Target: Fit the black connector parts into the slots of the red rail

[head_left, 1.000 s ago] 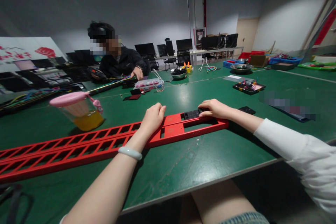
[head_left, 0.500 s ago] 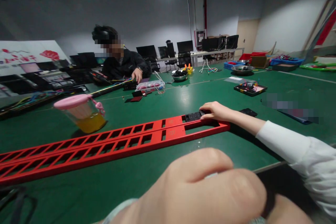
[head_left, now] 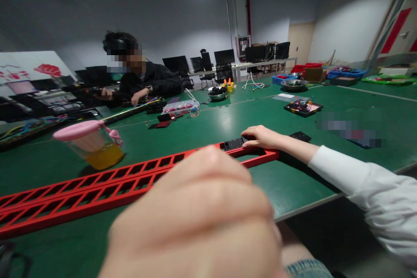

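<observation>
A long red slotted metal rail lies across the green table. My right hand rests on its right end, fingers curled onto a small black socket block seated in the rail. My left hand is raised very close to the camera, large and blurred, knuckles toward me and fingers curled; it hides the middle of the rail. Whether it holds anything is hidden.
A clear jug with a pink lid and yellow liquid stands left of the rail. A co-worker sits across the table among cables and a clear box. A black tray of parts and metal bowls lie farther right.
My left hand left the rail and rose toward the camera, now filling the lower middle of the view. My right hand stays on the black block. The co-worker's hands shifted left.
</observation>
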The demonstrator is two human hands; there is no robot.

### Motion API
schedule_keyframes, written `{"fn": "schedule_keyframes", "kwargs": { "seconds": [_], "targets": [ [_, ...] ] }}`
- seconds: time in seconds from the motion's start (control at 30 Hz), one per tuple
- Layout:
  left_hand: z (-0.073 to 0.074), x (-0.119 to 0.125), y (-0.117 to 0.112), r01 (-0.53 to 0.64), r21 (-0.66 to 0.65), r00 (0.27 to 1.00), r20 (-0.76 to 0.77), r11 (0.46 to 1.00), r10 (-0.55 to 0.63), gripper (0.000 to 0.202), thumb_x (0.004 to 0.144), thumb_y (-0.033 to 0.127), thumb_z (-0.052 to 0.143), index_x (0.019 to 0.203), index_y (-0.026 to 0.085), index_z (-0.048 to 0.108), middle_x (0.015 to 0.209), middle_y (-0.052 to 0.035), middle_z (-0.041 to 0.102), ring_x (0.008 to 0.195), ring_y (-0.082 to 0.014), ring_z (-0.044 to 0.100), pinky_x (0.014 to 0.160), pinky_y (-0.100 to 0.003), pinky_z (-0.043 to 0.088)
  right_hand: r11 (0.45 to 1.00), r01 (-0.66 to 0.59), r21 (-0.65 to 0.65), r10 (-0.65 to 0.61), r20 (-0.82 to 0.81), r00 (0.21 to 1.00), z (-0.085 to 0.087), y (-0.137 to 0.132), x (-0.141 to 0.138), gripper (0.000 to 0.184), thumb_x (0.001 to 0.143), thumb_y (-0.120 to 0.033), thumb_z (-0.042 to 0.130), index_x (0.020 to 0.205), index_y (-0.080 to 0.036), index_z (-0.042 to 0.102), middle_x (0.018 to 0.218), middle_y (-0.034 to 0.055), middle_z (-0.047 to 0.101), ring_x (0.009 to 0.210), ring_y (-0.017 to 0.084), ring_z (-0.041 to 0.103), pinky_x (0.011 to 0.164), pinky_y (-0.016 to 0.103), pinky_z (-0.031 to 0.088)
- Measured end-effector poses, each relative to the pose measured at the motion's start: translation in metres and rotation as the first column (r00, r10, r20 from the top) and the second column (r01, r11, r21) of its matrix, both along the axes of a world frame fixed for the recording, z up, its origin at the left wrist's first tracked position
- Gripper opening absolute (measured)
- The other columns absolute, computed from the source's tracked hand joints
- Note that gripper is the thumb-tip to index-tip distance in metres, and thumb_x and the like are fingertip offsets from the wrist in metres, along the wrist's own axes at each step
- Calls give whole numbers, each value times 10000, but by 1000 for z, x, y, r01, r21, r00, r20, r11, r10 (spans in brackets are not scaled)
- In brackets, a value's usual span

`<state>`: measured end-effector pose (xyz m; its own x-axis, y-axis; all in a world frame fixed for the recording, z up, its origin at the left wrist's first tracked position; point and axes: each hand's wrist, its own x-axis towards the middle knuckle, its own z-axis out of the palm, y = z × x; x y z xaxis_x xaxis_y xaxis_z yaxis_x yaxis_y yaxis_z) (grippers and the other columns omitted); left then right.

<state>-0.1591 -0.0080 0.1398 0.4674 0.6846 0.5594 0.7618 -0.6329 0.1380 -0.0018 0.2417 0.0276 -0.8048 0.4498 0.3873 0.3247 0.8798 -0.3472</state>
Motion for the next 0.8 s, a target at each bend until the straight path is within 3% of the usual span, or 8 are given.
{"fn": "schedule_keyframes", "kwargs": {
  "seconds": [0.03,0.13,0.23,0.3,0.37,0.47,0.57,0.8],
  "targets": [
    [5,4,18,-15,68,997,73,998,10,240,645,457,492,831,367,615,615,-37,588,640,-234,562,514,-385,451,1000,-6,3,6,-1,1000,0,0,0,394,787,-445,500,1009,-133,593,953,95,622,824,185,559,697,254,405],
    [9,-4,82,-13,14,996,-87,1000,14,307,795,433,389,811,204,593,821,-63,605,775,-176,556,703,-325,455,999,-18,32,17,15,1000,0,0,0,384,799,-446,483,1015,-146,587,946,92,622,834,188,559,707,265,407],
    [-14,-38,136,-263,-104,923,-316,959,219,288,800,396,429,915,178,579,890,-75,601,822,-187,550,718,-302,429,998,-15,62,13,35,999,1,1,0,392,803,-450,475,1031,-148,580,970,103,613,865,194,556,728,272,407],
    [-39,-61,157,-376,-198,862,-433,905,263,310,781,407,466,963,186,585,907,-83,613,823,-200,557,710,-295,419,998,-10,64,7,47,999,1,1,0,403,803,-455,472,1042,-146,574,980,109,609,871,194,556,730,269,408],
    [-62,-78,168,-391,-313,858,-464,865,221,353,826,436,376,968,200,599,909,-75,625,801,-192,566,708,-288,414,998,-5,64,2,56,998,2,1,0,410,797,-464,476,1035,-146,576,976,110,609,863,194,558,725,268,409],
    [-83,-90,171,-345,-348,917,-324,872,234,448,879,431,221,1063,210,565,1052,-61,596,925,-182,539,804,-286,392,997,6,78,-10,53,999,2,1,-1,411,790,-482,477,992,-141,588,948,109,612,829,192,559,710,271,411],
    [-90,-91,167,-332,-306,935,-229,892,269,477,889,429,179,1175,214,494,1151,-47,548,1014,-187,485,882,-314,351,997,5,82,-10,52,999,1,1,-2,412,793,-492,465,974,-142,590,927,104,614,811,189,558,702,271,411],
    [-93,-89,160,-284,-296,943,-258,912,209,475,899,399,169,1173,214,511,1101,-45,578,959,-177,497,875,-311,347,997,-5,82,2,41,999,1,0,-1,395,819,-466,436,1005,-147,577,954,105,609,859,193,554,729,273,407]
  ]
}}
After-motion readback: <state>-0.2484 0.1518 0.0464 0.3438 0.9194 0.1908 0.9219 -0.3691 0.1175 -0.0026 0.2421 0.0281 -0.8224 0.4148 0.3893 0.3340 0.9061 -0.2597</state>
